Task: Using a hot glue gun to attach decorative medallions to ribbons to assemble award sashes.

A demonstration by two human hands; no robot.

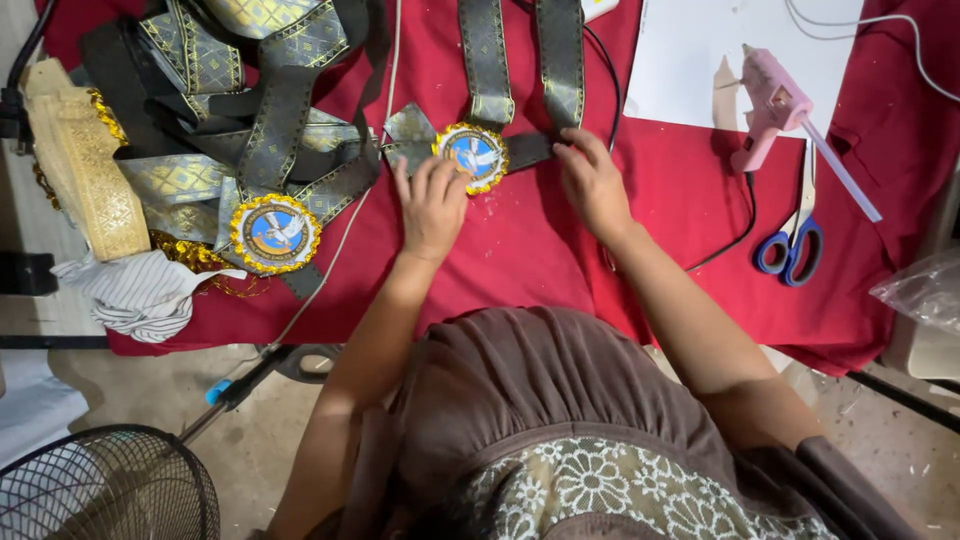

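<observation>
Red cloth (540,260), pink glue gun (770,105) (blue-handled scissors (795,240) beside).

Clear, perhaps plastic bag (925,290) at right edge, off the red cloth (520,250).
</observation>
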